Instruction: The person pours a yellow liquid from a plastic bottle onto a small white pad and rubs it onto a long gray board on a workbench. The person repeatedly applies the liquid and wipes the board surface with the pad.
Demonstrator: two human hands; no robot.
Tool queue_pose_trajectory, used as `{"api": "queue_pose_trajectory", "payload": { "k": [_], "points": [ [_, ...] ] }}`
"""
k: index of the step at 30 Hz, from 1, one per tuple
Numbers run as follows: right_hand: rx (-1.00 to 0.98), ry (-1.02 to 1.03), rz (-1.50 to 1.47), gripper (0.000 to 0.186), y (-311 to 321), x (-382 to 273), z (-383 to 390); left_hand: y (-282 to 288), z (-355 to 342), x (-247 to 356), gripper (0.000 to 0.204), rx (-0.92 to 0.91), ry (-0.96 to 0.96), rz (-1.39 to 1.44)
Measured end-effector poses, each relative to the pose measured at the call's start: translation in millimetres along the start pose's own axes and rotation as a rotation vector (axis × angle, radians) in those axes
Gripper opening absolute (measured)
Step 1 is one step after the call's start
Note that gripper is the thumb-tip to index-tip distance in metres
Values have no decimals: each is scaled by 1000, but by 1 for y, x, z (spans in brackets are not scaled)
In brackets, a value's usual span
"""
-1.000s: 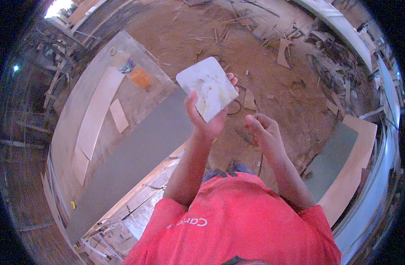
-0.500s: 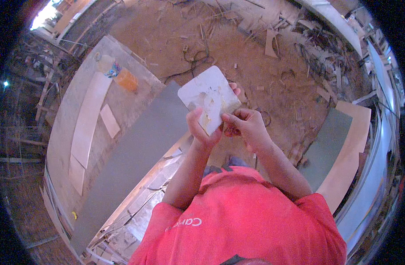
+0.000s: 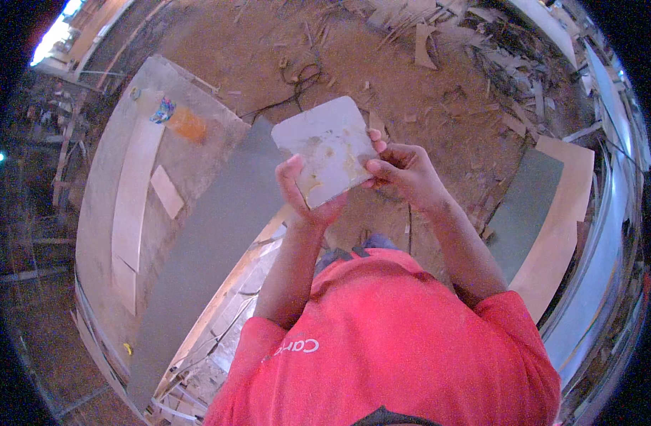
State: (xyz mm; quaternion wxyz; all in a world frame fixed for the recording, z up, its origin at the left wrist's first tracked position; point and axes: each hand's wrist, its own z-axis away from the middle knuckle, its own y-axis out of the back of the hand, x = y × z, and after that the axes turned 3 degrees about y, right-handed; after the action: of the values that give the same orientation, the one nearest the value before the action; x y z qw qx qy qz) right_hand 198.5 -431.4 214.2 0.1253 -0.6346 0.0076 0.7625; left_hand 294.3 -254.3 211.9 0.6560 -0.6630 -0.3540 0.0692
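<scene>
A flat off-white square panel point(image 3: 325, 138) with rounded corners is held up in front of my chest, over the bare ground. Yellowish smears and greyish stains mark its face. My left hand point(image 3: 307, 199) grips it from below, thumb along the left edge and fingertips showing past the right edge. At that right edge, my right hand point(image 3: 410, 174) is closed, with thumb and forefinger pinching at the rim. The other fingers of the right hand curl underneath and are partly hidden.
A long dark grey sheet point(image 3: 204, 227) lies along the worktable point(image 3: 98, 213) on my left. Pale strips point(image 3: 137, 192), a small offcut point(image 3: 167, 192) and an orange container point(image 3: 187, 126) rest on the table. Cables point(image 3: 300, 85) and wood scraps litter the ground; boards point(image 3: 552, 213) lean at right.
The panel has tilted flatter toward me and shifted slightly left in view. My right hand has moved up along its right edge. The surroundings have shifted slightly with my head.
</scene>
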Motion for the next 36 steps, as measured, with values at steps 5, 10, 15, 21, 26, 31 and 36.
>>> {"api": "queue_pose_trajectory", "payload": {
  "k": [5, 10, 15, 21, 26, 31, 36],
  "points": [
    [-267, -37, 121, 23, 36, 15, 11, -8, 12, 21, 108, 95, 39, 13],
    [-8, -41, 659, 24, 104, 82, 34, 15, 48, 36, 89, 278, -46, -60],
    [155, -231, 1016, 26, 130, 127, 50, 51, 128, 18, 71, 523, -30, 110],
    [2, -190, 1295, 27, 173, 196, 60, 39, 127, 18, 46, 970, -49, -325],
    [30, 140, 1580, 40, 123, 181, 20, 73, 138, 44, 44, 873, 37, -522],
    [-65, 48, 353, 60, -31, 61, -26, 71, 133, 66, 43, 567, 266, -861],
    [-1, 164, 458, 51, -77, 54, -47, 56, 120, 89, 33, 589, 174, -960]
  ]
}}
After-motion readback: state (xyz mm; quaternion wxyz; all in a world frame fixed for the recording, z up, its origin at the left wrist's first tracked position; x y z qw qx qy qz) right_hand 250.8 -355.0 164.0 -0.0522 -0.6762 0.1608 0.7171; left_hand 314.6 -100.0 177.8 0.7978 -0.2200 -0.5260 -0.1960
